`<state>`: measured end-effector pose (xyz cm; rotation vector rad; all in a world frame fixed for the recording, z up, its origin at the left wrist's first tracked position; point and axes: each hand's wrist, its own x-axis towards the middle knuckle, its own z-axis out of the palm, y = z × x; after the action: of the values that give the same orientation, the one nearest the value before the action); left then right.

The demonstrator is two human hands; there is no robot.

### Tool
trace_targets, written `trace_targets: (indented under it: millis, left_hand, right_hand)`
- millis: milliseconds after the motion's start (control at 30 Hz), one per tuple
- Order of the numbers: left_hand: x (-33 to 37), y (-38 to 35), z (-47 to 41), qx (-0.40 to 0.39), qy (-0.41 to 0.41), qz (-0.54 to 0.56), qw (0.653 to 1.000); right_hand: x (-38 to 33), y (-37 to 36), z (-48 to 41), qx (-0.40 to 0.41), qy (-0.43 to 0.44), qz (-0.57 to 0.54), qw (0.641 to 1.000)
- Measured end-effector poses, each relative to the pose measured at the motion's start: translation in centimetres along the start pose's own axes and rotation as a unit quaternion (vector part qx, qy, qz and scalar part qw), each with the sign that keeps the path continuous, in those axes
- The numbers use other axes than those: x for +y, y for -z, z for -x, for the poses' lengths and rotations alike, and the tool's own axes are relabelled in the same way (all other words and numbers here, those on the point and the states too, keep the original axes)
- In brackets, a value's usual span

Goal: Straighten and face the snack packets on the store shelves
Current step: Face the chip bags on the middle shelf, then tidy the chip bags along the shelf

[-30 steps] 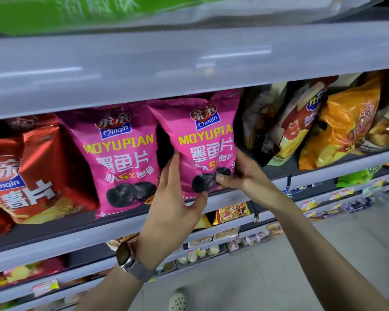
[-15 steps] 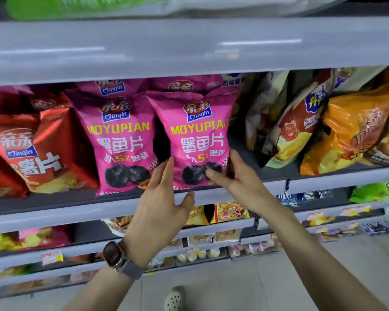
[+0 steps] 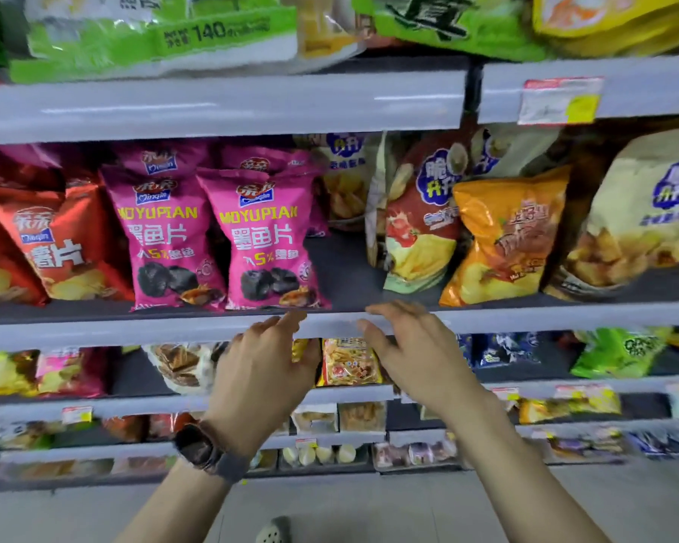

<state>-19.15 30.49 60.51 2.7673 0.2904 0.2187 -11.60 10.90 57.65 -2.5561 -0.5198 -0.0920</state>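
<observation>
On the grey shelf (image 3: 134, 327), light, slippery-looking pink packets (image 3: 269, 244) are stood upright just above the left hand (image 3: 263, 366) and right hand (image 3: 412, 354), both loose-fingered and empty; side edges are judged best gripped.

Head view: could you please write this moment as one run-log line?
left hand: open, empty | right hand: open, empty | pink packets: upright, facing out | orange packet: tilted | next: probably orange packet
</observation>
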Motion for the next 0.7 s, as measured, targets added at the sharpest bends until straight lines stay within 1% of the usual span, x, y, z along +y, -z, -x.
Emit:
trace_targets:
  millis: [167,300,400,567,700]
  left_hand:
    - [5.2,-1.7,0.7,-0.014,-0.039,0.006,0.999]
    - [8.6,-2.9,0.5,-0.027,-0.070,0.006,0.997]
    - [10.9,-3.9,0.2,-0.023,-0.083,0.012,0.996]
    - [13.6,-6.2,-1.0,-0.042,-0.095,0.034,0.994]
    - [14.7,-8.1,-3.3,-0.049,-0.102,0.075,0.991]
  right_hand:
    - [4.2,3.0,3.3,0.063,-0.025,0.038,0.997]
    - [7.1,4.5,5.5,0.095,-0.069,0.058,0.991]
    - [9.3,5.5,6.9,0.113,-0.121,0.051,0.985]
    - [12.2,6.9,8.2,0.155,-0.175,0.030,0.972]
    - [14.8,7.3,8.4,0.176,-0.207,-0.021,0.962]
